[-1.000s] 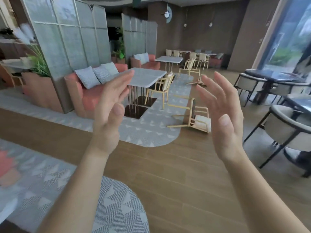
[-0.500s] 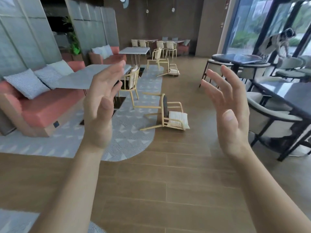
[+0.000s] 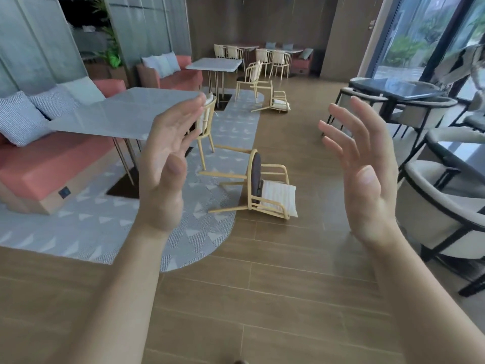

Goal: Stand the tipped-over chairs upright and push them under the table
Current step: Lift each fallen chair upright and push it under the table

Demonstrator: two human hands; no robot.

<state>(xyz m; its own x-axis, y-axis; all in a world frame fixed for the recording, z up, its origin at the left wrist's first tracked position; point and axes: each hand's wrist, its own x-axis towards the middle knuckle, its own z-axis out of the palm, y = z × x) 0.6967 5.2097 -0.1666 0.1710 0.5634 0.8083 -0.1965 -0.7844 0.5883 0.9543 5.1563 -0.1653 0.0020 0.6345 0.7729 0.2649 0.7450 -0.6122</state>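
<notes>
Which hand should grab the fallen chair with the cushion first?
Probably the right hand. Both hands are open and empty, but the near tipped chair lies with its backrest and cushion toward the right, legs pointing toward the left hand.

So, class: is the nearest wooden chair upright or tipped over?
Tipped over. The chair lies on its side on the floor, legs sticking out sideways over the rug.
</notes>
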